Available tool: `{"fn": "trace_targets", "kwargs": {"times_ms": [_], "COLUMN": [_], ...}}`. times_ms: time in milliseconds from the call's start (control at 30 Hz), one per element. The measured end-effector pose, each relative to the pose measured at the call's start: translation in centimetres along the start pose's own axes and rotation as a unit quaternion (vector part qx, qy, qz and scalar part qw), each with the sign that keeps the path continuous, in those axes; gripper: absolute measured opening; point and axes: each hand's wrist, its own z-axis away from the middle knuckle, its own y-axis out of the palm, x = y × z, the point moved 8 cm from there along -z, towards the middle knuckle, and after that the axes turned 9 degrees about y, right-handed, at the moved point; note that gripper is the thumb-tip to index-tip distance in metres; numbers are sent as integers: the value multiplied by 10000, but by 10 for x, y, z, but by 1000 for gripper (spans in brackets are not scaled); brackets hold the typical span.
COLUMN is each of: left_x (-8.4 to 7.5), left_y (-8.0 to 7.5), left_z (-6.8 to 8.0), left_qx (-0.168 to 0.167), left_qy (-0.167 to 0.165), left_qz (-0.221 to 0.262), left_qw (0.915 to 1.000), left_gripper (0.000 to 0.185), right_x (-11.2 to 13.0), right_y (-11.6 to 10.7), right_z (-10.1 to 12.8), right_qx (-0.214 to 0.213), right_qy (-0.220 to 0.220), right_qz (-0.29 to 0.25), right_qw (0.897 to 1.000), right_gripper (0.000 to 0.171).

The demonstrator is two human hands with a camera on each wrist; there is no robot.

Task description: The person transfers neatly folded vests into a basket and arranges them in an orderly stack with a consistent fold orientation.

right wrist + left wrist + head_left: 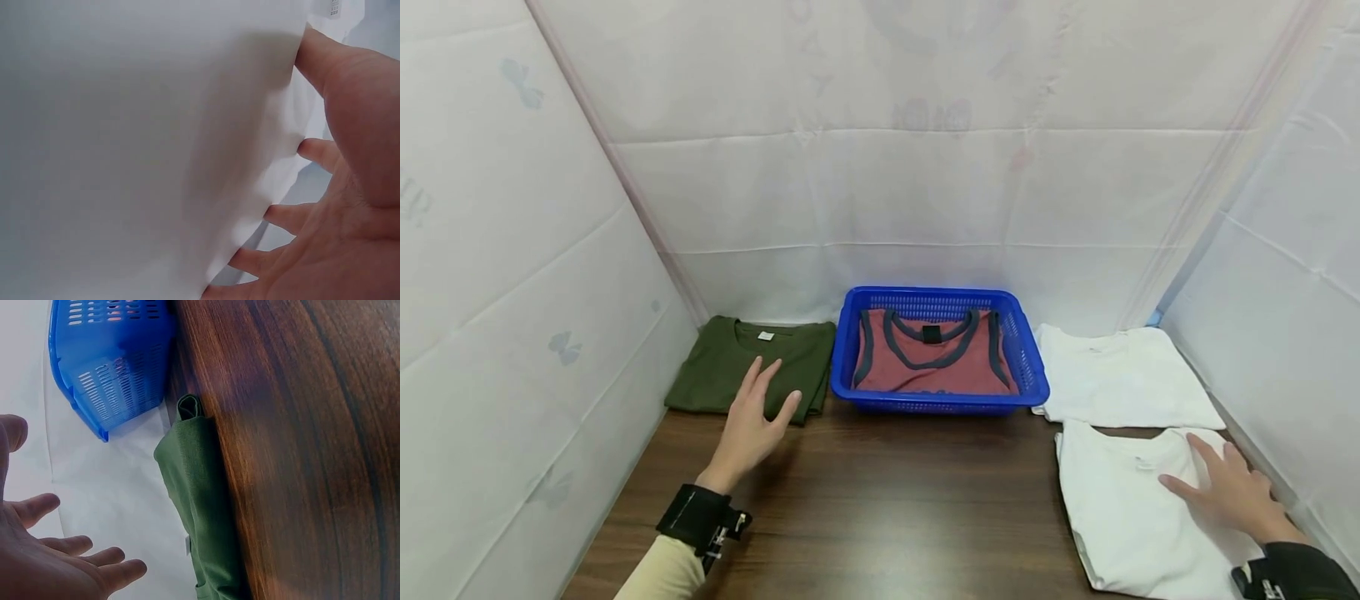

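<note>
My left hand (751,432) hovers with spread fingers over the near edge of a folded dark green T-shirt (715,375). In the left wrist view the fingers stand apart from the green shirt (200,487), with nothing held. At the right, my right hand (1232,492) rests on a folded white T-shirt (1127,517) near its collar. Seen from the right wrist, the spread fingertips (306,147) touch the white cloth (125,156). Between the hands, toward the back, a blue plastic basket (940,402) contains a folded red tank top (917,367) with grey trim.
Behind the nearer white shirt lies another folded white T-shirt (1127,379), beside the basket. White sheet walls (850,192) enclose the brown wooden table (910,500) at the back and both sides. Each wrist wears a black strap with a camera.
</note>
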Motion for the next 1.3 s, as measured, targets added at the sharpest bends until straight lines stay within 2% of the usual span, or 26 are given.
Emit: {"fn": "trace_targets", "kwargs": {"times_ms": [300, 433, 667, 1033, 1300], "left_x": [0, 1, 3, 5, 1], "left_y": [2, 4, 6, 11, 20], "left_z": [2, 3, 4, 7, 12], "left_qx": [15, 53, 66, 144, 317], "left_qy": [30, 13, -19, -62, 111], "left_qz": [28, -19, -23, -76, -65], "left_qw": [10000, 10000, 10000, 9998, 9994], "left_gripper": [65, 65, 66, 67, 67], "right_x": [4, 12, 32, 70, 100], "right_y": [4, 4, 1, 0, 0], "right_z": [2, 2, 0, 6, 15], "right_qx": [253, 238, 163, 327, 707], "right_qy": [145, 96, -312, -900, -1005], "right_qz": [-71, -12, 71, 172, -165], "right_qw": [9995, 9997, 9994, 9953, 9923], "right_gripper": [104, 101, 92, 87, 89]}}
